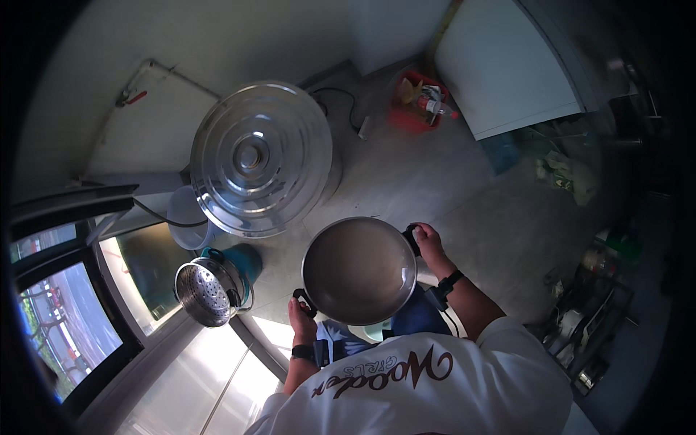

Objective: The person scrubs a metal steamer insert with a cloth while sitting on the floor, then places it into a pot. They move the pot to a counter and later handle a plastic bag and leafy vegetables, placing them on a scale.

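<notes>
A wide, deep two-handled pan (359,272) is held out in front of my body, its grey-brown inside facing up. My left hand (303,323) is closed around the black side handle at the pan's lower left. On the opposite side, my right hand (429,244) grips the other black handle at the upper right. Light glints on the pan's lower right wall; I cannot tell whether it holds any liquid. Part of a pale green object (372,331) shows beneath the near rim, mostly hidden by the pan.
Beyond the pan stands a large metal vessel under a ribbed round lid (288,157). A perforated steel steamer pot (206,291) rests over a teal bucket (247,261), near a whitish bucket (182,217). Farther off are a red waste bin (408,122) and a cluttered rack (587,321).
</notes>
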### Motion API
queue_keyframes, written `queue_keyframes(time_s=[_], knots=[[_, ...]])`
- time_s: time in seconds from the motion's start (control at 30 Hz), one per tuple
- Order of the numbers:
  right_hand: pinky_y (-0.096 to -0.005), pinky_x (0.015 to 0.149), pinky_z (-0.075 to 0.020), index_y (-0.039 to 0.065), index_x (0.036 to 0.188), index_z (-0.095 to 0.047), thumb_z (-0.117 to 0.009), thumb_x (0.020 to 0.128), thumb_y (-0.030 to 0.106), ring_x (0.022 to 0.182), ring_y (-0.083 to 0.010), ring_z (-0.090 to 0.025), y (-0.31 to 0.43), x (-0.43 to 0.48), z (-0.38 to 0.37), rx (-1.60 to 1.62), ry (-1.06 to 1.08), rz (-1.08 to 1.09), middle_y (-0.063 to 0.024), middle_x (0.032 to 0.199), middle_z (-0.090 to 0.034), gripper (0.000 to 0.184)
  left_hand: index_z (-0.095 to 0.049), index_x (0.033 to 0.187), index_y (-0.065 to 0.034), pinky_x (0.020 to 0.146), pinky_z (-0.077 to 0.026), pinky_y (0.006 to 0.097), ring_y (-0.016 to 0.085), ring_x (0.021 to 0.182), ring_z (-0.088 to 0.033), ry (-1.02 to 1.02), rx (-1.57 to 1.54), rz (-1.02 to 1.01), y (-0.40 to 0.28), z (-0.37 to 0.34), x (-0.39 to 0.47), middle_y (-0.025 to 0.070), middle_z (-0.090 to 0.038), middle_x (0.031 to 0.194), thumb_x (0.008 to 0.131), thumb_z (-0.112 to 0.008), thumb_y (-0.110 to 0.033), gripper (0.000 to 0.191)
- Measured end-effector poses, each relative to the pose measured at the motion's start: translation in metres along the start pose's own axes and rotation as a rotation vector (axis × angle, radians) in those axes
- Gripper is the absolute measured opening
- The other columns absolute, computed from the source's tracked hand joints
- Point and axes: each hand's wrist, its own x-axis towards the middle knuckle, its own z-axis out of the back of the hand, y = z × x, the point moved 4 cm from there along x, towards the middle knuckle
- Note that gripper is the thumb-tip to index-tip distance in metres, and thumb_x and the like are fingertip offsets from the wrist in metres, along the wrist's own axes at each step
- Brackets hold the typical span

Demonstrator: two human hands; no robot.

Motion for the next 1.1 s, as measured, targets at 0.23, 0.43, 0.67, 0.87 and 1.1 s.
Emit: queue_keyframes(time_s=[0.23,0.43,0.67,0.87,1.1], knots=[[-0.0241,0.058,-0.0423,0.01,0.118,-0.066,-0.047,0.098,0.012,0.063,-0.0068,-0.046,0.033,0.059,0.126,0.117,-0.137,0.005,0.0038,0.075,-0.052,0.027,-0.056,0.095,-0.0146,0.054,-0.035,0.0233,0.006,0.059,-0.041,0.075,0.151,-0.004,-0.008,-0.166,0.02,-0.0046,-0.045,0.067,0.1,-0.051,-0.033,0.02],[-0.027,0.066,-0.0465,0.009,0.122,-0.064,-0.048,0.098,0.012,0.07,-0.0115,-0.054,0.035,0.138,0.193,-0.116,-0.302,0.08,-0.0016,0.081,-0.061,0.029,-0.057,0.099,-0.0123,0.052,-0.035,0.0249,0.007,0.058,-0.04,0.256,0.264,-0.003,-0.023,-0.306,0.048,-0.005,-0.043,0.067,0.102,-0.047,-0.03,0.02],[-0.0401,0.092,-0.0491,0.011,0.133,-0.055,-0.046,0.097,0.008,0.111,-0.0356,-0.062,0.048,0.213,0.218,-0.366,-0.311,0.087,-0.0192,0.122,-0.063,0.037,-0.061,0.112,-0.0087,0.051,-0.037,0.0261,0.009,0.059,-0.043,0.275,0.484,-0.061,-0.03,-0.413,0.089,-0.0023,-0.046,0.068,0.103,-0.044,-0.031,0.03],[-0.0447,0.09,-0.0502,0.012,0.137,-0.051,-0.044,0.096,0.003,0.11,-0.039,-0.061,0.033,0.284,0.209,-0.377,-0.29,0.097,-0.0234,0.118,-0.063,0.043,-0.063,0.109,-0.0082,0.051,-0.037,0.0283,0.01,0.058,-0.043,0.157,0.667,-0.153,-0.026,-0.463,0.128,-0.0022,-0.045,0.064,0.103,-0.043,-0.03,0.03],[-0.0399,0.09,-0.0496,0.011,0.136,-0.053,-0.042,0.096,0.001,0.11,-0.0357,-0.063,0.003,0.361,0.181,-0.396,-0.155,-0.068,-0.0235,0.117,-0.064,0.043,-0.065,0.108,-0.006,0.06,-0.039,0.0311,0.011,0.065,-0.044,0.023,0.72,-0.133,-0.003,-0.483,0.203,-0.0014,-0.049,0.07,0.1,-0.045,-0.035,0.035]])
